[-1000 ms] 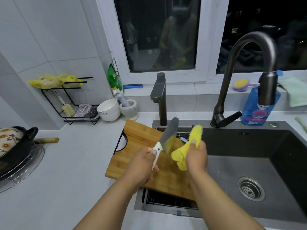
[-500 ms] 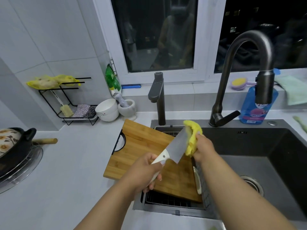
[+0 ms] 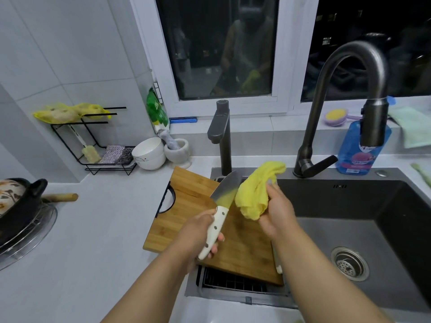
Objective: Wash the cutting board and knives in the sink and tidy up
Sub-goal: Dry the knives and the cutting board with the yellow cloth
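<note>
Meanwhile the left hand [image 3: 198,238] grips the white-handled knife [image 3: 220,208] above the bamboo cutting board [image 3: 247,248], while the right hand [image 3: 276,213] clutches a yellow cloth [image 3: 256,190] just beside the blade.

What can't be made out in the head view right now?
- Second knife: only a pale handle shows at the cutting board's right edge; the right forearm hides the rest.
- Water: whether the faucet runs is not discernible.
- Blue bottle: the faucet head covers part of it and its label text is too small.
- Black pot: cut off by the left frame edge.
- Knife blade cleanliness: blurred, with yellow cloth reflected in it.
</note>
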A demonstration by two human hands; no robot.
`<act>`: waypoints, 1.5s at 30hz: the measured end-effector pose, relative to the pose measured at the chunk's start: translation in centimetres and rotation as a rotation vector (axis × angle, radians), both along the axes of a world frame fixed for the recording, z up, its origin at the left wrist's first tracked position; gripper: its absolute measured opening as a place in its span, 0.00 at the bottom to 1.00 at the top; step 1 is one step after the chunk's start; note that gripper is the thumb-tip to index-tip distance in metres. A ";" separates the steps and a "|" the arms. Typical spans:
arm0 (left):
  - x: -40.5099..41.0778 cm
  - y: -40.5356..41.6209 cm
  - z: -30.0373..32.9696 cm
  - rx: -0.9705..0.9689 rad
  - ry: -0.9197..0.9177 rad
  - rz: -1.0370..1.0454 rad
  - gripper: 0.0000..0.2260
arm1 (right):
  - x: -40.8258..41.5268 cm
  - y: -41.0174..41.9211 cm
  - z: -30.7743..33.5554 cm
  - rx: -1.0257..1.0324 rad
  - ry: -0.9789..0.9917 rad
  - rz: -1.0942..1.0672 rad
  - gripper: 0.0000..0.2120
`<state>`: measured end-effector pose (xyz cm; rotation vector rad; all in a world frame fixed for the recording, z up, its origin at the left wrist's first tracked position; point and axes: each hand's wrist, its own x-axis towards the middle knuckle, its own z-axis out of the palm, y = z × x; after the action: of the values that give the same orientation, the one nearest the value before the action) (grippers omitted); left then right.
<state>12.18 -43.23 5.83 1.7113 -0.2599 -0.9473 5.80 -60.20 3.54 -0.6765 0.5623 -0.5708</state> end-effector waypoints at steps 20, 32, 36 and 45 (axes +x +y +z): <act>1.1 2.3 1.4 0.039 0.131 -0.051 0.10 | 4.0 4.3 -0.9 -1.035 0.617 0.233 0.15; 1.8 4.3 1.4 0.087 0.186 -0.025 0.08 | 4.1 3.1 -2.2 -0.277 0.436 0.159 0.18; 1.4 3.7 1.6 -0.007 0.119 -0.011 0.11 | 3.5 6.6 -2.2 -0.837 0.420 0.311 0.15; -0.2 5.7 2.0 -0.040 0.071 -0.082 0.15 | 4.8 3.1 -2.8 -0.838 0.603 0.167 0.22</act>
<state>11.95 -37.55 7.79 1.6370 -0.3024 -1.0540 10.62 -57.12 0.70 -1.7082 0.8163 -0.4271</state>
